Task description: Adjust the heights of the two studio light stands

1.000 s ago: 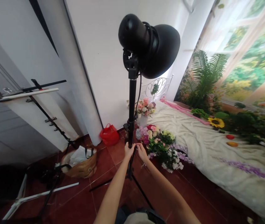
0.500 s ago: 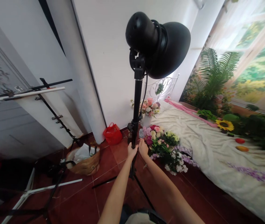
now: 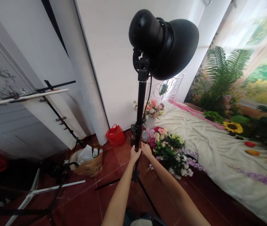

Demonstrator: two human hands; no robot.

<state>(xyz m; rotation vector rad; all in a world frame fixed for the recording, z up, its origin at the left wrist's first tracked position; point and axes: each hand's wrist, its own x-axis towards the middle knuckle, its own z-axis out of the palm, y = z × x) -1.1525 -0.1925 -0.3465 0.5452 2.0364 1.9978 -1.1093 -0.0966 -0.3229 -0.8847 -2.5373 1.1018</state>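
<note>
left hand (image 3: 135, 154) wrapped round black stand (image 3: 141, 103), lamp (image 3: 164, 46) up top; right hand (image 3: 147, 150) right beside it, can't tell if gripping; flowers (image 3: 164, 141) close by.

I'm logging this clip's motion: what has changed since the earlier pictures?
The view swung left, so the lamp and its stand slid rightward in the picture. The right hand rose slightly beside the stand. The left hand stayed wrapped around it.
</note>
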